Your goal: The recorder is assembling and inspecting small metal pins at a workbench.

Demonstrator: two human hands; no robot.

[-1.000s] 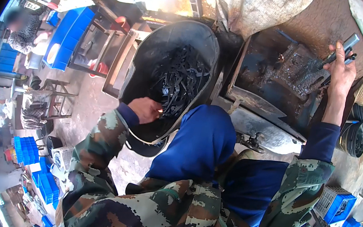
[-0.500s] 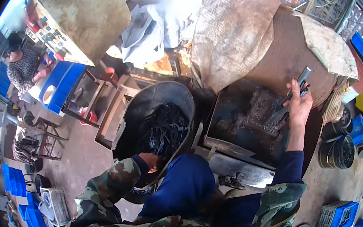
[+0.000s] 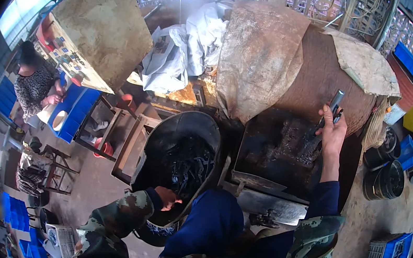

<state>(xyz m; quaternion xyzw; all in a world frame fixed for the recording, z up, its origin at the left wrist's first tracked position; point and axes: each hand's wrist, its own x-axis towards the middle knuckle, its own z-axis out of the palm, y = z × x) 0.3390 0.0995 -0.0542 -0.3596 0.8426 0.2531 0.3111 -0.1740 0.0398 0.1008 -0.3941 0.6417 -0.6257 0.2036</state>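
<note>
My right hand (image 3: 333, 133) is raised over the black tray of a machine. Its fingers are closed round a grey metal cylinder with dark pieces (image 3: 336, 101); the exact kind is unclear. Beneath it, dark gritty clumps lie in the black tray (image 3: 260, 158). At the near rim of a large black tub (image 3: 152, 161), my left hand (image 3: 167, 198) is low with its fingers curled. Whatever it may hold is too small or hidden to name. Thin dark strip-shaped pieces (image 3: 190, 171) lie heaped in the tub.
A brown sheet-covered drum (image 3: 326, 66) with hanging cloths stands behind the tray. White sacks (image 3: 169, 55) lie beside it. A co-worker (image 3: 38, 84) is at a blue bin on the left. Black buckets (image 3: 384, 180) stand at the right. A wooden frame (image 3: 129, 150) adjoins the tub.
The view has tilted, so the scene sits lower in the picture. My right hand keeps its hold on the grey cylinder above the tray. My left hand stays by the tub's near rim.
</note>
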